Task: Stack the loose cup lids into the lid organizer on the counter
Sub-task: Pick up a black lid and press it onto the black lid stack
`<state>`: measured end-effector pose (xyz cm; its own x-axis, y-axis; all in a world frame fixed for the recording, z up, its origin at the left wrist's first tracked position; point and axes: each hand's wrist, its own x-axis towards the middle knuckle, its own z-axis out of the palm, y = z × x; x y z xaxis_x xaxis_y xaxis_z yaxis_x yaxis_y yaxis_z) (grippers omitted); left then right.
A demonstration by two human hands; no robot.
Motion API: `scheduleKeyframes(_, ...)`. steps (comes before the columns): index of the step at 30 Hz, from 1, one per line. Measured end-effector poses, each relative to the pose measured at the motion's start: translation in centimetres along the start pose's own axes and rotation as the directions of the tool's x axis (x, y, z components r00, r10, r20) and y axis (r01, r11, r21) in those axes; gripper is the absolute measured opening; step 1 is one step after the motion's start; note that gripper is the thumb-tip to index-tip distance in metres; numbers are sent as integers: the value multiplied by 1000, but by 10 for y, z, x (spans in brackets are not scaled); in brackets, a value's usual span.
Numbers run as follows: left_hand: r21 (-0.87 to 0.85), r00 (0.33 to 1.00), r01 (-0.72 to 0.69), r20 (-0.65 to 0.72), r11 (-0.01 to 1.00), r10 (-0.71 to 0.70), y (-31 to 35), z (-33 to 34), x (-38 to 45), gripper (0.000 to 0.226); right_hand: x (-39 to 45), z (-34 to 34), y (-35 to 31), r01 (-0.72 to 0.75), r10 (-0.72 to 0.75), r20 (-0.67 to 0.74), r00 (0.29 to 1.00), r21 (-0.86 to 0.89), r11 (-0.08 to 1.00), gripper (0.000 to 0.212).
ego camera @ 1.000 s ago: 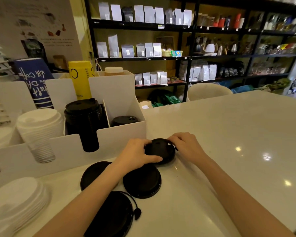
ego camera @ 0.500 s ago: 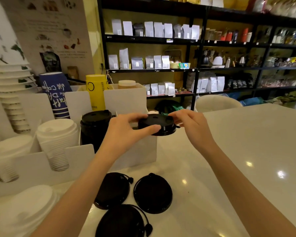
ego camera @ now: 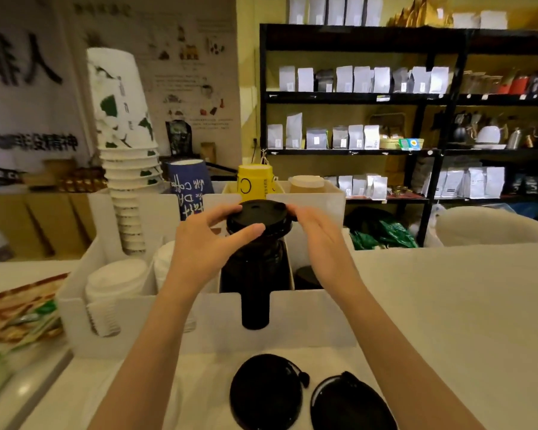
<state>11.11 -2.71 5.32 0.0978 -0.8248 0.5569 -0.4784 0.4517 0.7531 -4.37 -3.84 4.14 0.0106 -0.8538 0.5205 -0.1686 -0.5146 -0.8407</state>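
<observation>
A black cup lid (ego camera: 259, 216) sits at the top of a tall stack of black lids (ego camera: 255, 283) in the middle slot of the white lid organizer (ego camera: 311, 318). My left hand (ego camera: 212, 243) pinches the lid's left and front rim. My right hand (ego camera: 319, 240) is at its right edge with fingers spread; contact is unclear. Two loose black lids (ego camera: 266, 394) (ego camera: 351, 405) lie on the white counter in front of the organizer. A short stack of black lids (ego camera: 306, 276) shows in the right slot.
White lids (ego camera: 114, 280) fill the organizer's left slots. Behind it stand a stack of paper cups (ego camera: 128, 169), a blue cup (ego camera: 188, 187), a yellow cup (ego camera: 255, 180) and a tan lid stack (ego camera: 306, 183). Packets (ego camera: 22, 315) lie at left. Dark shelving (ego camera: 410, 119) lines the back.
Both hands lifted the black lid off the counter and carried it up and left onto the tall black stack. The view has tilted up and moved closer to the organizer.
</observation>
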Motion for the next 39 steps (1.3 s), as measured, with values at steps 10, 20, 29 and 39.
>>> scheduleKeyframes(10, 280, 999, -9, 40, 960, -3, -17, 9, 4, 53, 5, 3, 22, -96, 92, 180, 979, 16, 995, 30)
scheduleKeyframes(20, 311, 992, 32, 106, 950, -68, -16, 7, 3, 55, 7, 2, 28, -98, 104, 150, 983, -45, 994, 24)
scheduleKeyframes(29, 525, 997, 14, 61, 851, -53, -6, 16, -3, 54, 5, 5, 33, -55, 76, 161, 984, -134, 989, 38)
scheduleKeyframes(39, 454, 986, 63, 108, 889, -126, -11, 11, 0, 52, 4, 5, 33, -82, 109, 191, 976, -147, 986, 42)
